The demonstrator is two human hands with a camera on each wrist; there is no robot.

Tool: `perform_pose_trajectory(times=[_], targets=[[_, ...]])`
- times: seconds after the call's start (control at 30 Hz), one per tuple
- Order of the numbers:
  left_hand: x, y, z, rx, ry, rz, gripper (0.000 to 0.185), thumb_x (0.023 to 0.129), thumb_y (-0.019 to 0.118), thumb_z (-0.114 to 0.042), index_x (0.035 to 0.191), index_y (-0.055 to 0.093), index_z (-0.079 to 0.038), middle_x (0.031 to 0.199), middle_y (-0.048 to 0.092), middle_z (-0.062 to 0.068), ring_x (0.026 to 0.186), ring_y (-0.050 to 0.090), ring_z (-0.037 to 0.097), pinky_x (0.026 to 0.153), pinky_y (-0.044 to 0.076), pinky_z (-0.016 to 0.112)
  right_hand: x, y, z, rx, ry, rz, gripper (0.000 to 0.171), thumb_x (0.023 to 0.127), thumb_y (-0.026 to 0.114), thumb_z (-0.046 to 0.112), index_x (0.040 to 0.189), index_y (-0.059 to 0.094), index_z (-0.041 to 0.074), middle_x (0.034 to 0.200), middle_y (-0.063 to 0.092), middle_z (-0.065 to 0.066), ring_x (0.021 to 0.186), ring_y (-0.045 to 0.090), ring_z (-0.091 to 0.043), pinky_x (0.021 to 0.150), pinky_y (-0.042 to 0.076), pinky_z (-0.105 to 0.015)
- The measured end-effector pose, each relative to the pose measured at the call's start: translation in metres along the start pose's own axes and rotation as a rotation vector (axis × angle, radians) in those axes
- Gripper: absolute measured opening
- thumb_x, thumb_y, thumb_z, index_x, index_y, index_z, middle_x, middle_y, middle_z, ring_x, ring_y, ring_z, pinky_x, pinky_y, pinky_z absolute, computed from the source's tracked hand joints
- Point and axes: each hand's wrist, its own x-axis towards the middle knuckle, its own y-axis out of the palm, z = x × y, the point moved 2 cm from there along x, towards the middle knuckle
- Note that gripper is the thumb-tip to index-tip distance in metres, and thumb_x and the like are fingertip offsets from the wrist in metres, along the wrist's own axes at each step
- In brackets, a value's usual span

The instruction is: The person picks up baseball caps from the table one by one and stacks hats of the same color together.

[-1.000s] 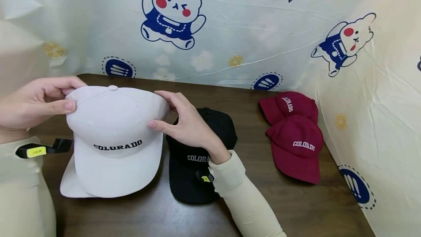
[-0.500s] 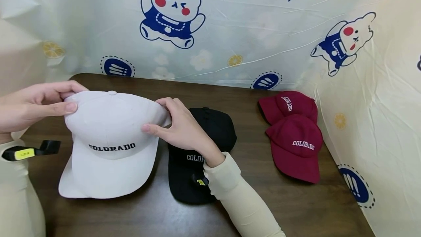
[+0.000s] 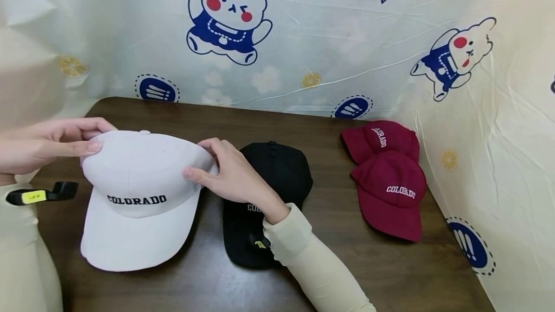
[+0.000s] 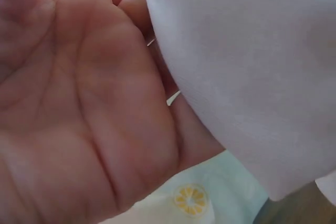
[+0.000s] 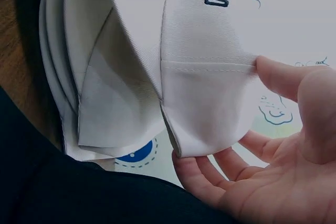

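A white baseball cap [image 3: 143, 167] lettered COLORADO is held by its crown between both hands in the head view, brim toward me. My left hand [image 3: 56, 143] pinches the crown's left side, thumb in front and fingers behind. On the right side, my right hand [image 3: 231, 172] grips it the same way. Seen from the right wrist, layered white edges of more white caps [image 5: 71, 87] sit close under the held one; the head view hides them. A black cap [image 3: 277, 162] lies to the right, partly covered by my right hand and sleeve.
Two dark red caps [image 3: 388, 196] overlap at the right end of the brown wooden table [image 3: 173, 283]. A printed cloth [image 3: 303, 37] with cartoon bears hangs behind the table and along its right side.
Both hands have lowered the white cap toward me and slightly left. Its brim now covers the white brim that showed beneath it. The black and red caps have stayed put.
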Motion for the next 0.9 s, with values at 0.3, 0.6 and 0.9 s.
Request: perform_pose_trajectory(times=[0.3, 0.6, 0.9], targets=[[-0.004, 0.0, 0.012, 0.048, -0.123, -0.048, 0.034, 0.11, 0.04, 0.006, 0.141, 0.052, -0.003, 0.128, 0.071, 0.016, 0.11, 0.071, 0.027, 0.094, 0.049, 0.023, 0.002, 0.005, -0.003, -0.012, -0.029, 0.093, 0.061, 0.106, 0.067, 0.035, 0.158, 0.043, 0.013, 0.14, 0.055, -0.004, 0.119, 0.05, -0.011, 0.096, 0.044, -0.018], [-0.01, -0.007, 0.026, 0.213, -0.221, -0.083, 0.033, 0.112, 0.047, -0.005, 0.143, 0.056, -0.011, 0.13, 0.069, 0.003, 0.116, 0.064, 0.011, 0.088, 0.045, 0.02, 0.002, 0.009, -0.003, 0.003, -0.039, 0.173, 0.065, 0.106, 0.067, 0.032, 0.162, 0.037, 0.016, 0.148, 0.051, -0.005, 0.129, 0.047, -0.011, 0.101, 0.043, -0.019], [-0.012, -0.006, 0.029, 0.29, -0.274, -0.11, 0.036, 0.113, 0.05, -0.012, 0.148, 0.053, -0.018, 0.131, 0.068, -0.002, 0.117, 0.061, 0.006, 0.085, 0.046, 0.02, 0.001, 0.011, -0.003, -0.028, -0.088, 0.221, 0.065, 0.107, 0.066, 0.028, 0.164, 0.036, 0.016, 0.162, 0.042, -0.002, 0.144, 0.039, -0.008, 0.114, 0.035, -0.018]])
